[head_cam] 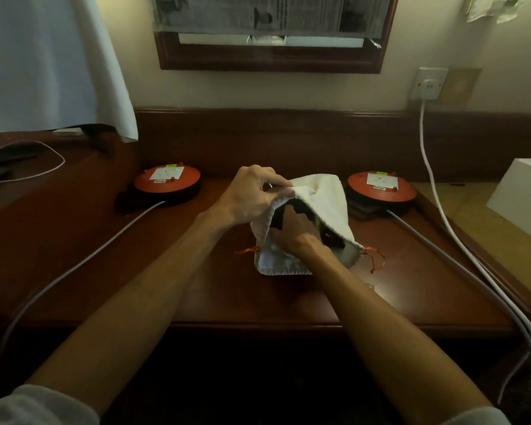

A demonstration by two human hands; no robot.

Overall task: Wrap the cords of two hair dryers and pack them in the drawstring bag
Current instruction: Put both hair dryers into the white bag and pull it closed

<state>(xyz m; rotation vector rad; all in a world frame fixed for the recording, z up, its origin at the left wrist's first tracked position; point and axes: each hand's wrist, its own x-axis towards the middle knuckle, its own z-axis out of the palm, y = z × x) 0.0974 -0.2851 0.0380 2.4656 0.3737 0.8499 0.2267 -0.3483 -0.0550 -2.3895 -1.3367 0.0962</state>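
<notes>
Bag [319,191] sits mid-desk [104,240], soft cloth, so I hold its mouth rim. My left hand [252,194] pinches the upper rim, lifting it open. My right hand [292,234] grips a black dryer [330,237] half inside. Dryer looks rigid, bulky; I'd guess it snags.

Right hand [292,237] fingers hidden inside drawstring bag [319,191]; black object [292,210] within mostly covered, unidentifiable
</notes>
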